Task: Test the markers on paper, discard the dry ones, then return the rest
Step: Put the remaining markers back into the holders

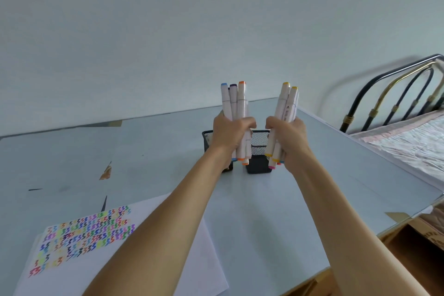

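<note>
My left hand (231,136) grips an upright bundle of white markers (235,101) with blue, purple and orange caps. My right hand (289,138) grips a second bundle of markers (287,103) with yellow caps on top and pink and yellow ends below. Both bundles are held in the air above a black mesh holder (258,143) that stands on the table behind the hands. At the lower left lies a white sheet of paper (149,271) covered with rows of coloured test squiggles (84,235).
The pale grey table (264,211) has torn patches in its surface on the left (105,172). Its right edge runs diagonally, with a metal-framed bed (406,132) beyond it and a cardboard box (427,235) below at the right. A plain wall fills the back.
</note>
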